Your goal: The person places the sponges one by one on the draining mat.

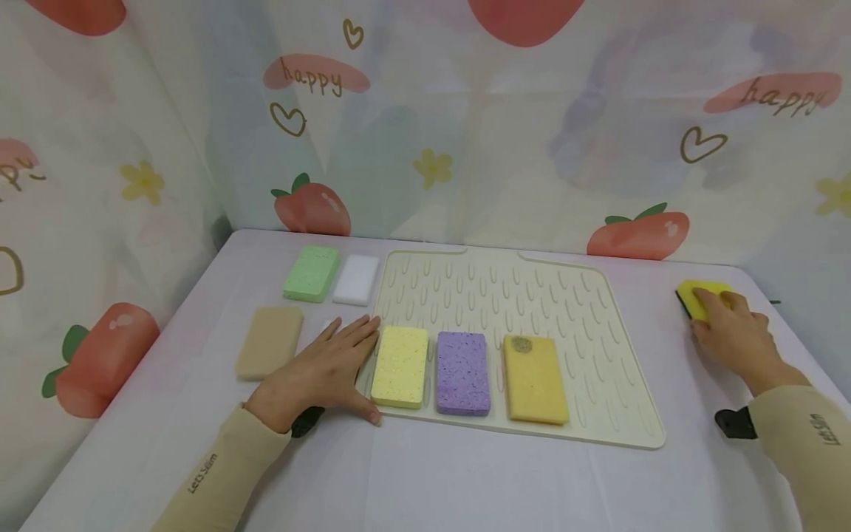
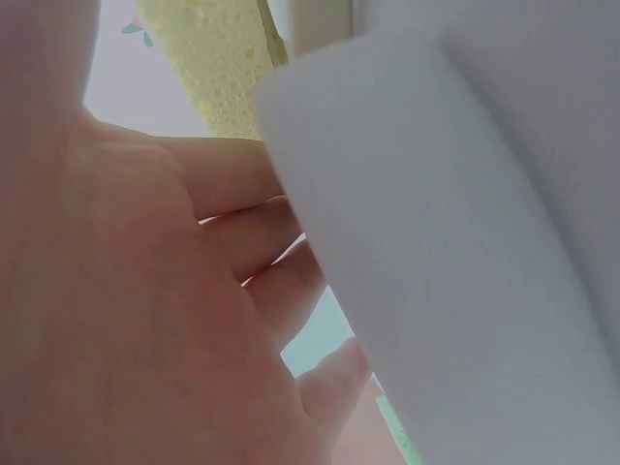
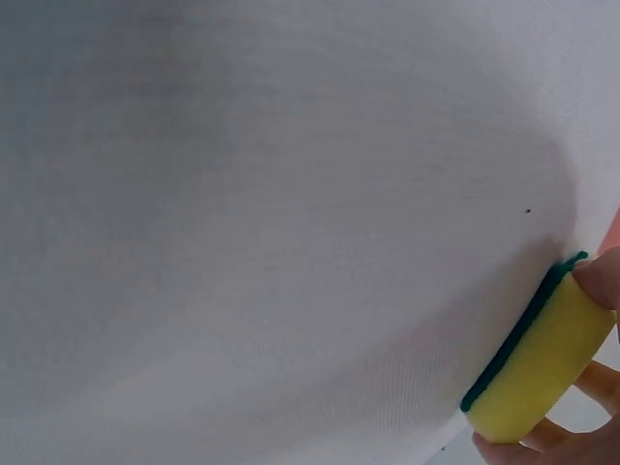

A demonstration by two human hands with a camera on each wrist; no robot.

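With fingers spread and nearly straight, my left hand [image 1: 322,373] reaches over the table at the mat's left edge. A white sponge block [image 2: 417,242] lies under it, mostly covered in the head view; in the left wrist view it hides the fingertips. Just right of this hand is a pale yellow sponge [image 1: 400,367] with small pores. Far to the right, my right hand [image 1: 738,336] grips a bright yellow sponge [image 1: 714,292] with a dark green scouring layer [image 3: 518,334]. Thumb and fingers hold its sides, the green layer facing the tabletop in the right wrist view.
A cream ridged drying mat [image 1: 618,355] carries the pale yellow sponge, a purple sponge [image 1: 462,373] and a golden yellow sponge [image 1: 535,379] along its front. Left of it lie a green sponge [image 1: 312,273], another white block [image 1: 356,281] and a beige sponge [image 1: 269,343]. Printed cloth walls stand behind.
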